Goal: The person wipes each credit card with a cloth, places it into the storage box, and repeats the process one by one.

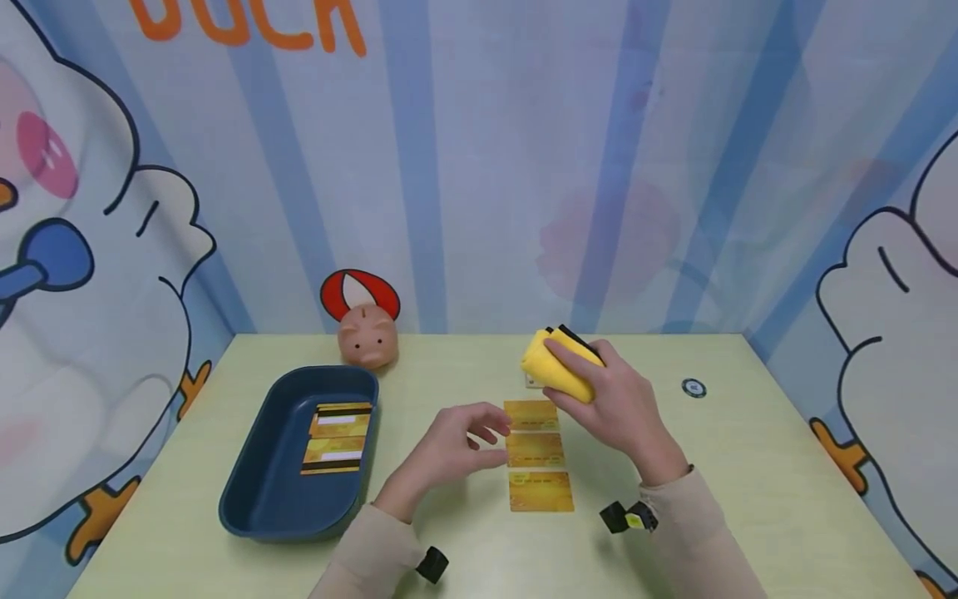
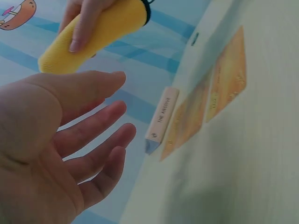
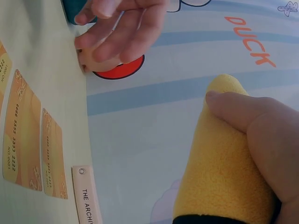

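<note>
My right hand (image 1: pixel 617 408) grips a yellow fleecy cloth roll or pouch (image 1: pixel 554 366) with black trim, held up over the far part of the table. In the right wrist view the thumb lies along the yellow fleece (image 3: pixel 215 168). My left hand (image 1: pixel 456 445) is empty, its fingers loosely bent and spread, just left of a column of three gold cards (image 1: pixel 535 450). The cards lie flat on the table, with printed numbers showing. Behind them stands a small cream block (image 2: pixel 163 114) lettered "THE ARCHIVE", mostly hidden by the yellow cloth in the head view.
A dark blue tray (image 1: pixel 258 499) stands on the left, with gold cards (image 1: pixel 333 455) showing black stripes inside. Behind it sits a pink piggy bank (image 1: pixel 367 339). A round dark chip (image 1: pixel 693 388) lies at the right. A printed curtain (image 1: pixel 494 166) hangs behind the table.
</note>
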### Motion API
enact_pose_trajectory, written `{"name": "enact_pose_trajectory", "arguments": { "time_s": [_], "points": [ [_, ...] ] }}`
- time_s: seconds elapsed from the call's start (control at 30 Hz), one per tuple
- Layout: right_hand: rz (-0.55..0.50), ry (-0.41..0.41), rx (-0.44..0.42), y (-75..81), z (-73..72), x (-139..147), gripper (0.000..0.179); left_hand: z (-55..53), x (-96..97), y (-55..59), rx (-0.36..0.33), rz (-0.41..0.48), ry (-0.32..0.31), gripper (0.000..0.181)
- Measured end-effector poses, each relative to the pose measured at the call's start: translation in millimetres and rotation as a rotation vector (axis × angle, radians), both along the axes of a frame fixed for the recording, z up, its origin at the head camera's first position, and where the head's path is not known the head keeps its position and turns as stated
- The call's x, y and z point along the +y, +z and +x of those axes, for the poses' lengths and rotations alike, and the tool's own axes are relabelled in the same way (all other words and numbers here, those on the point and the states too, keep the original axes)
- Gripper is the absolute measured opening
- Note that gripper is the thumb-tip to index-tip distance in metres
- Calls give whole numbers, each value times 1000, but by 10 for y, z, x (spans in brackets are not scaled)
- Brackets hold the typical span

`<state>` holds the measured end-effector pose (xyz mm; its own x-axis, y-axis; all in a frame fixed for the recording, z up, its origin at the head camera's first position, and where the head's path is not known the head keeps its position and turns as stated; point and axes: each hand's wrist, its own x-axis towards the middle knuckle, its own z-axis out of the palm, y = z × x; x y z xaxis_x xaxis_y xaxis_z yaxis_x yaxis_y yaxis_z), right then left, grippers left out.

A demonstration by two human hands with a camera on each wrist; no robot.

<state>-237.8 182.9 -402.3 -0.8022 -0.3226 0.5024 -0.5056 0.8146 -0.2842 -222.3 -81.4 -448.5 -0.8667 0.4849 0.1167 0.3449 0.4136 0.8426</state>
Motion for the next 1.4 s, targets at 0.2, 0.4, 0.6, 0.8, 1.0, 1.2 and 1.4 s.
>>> {"name": "enact_pose_trajectory", "arguments": {
  "time_s": [0.2, 0.4, 0.6, 0.8, 1.0, 1.2, 1.4],
  "points": [
    [1, -3, -2, 2, -12, 11, 70, 3, 111, -116, -16, -49, -67, 40],
    [-3, -3, -8, -10, -15, 12, 70, 40, 204, -172, -60, -94, -94, 44],
    [-6, 3, -14, -16, -13, 5, 70, 69, 257, -221, -33, -183, -111, 53],
    [-3, 10, -5, -17, -11, 0, 69, 91, 302, -265, 46, -273, -110, 54],
    [0, 22, -3, -12, -16, -6, 69, 121, 327, -268, 72, -352, -93, 54],
    [2, 29, -2, -18, -18, -10, 69, 131, 334, -255, 63, -374, -91, 54],
    [4, 23, -22, -22, -12, -18, 69, 132, 327, -248, 17, -368, -123, 57]
  ]
}}
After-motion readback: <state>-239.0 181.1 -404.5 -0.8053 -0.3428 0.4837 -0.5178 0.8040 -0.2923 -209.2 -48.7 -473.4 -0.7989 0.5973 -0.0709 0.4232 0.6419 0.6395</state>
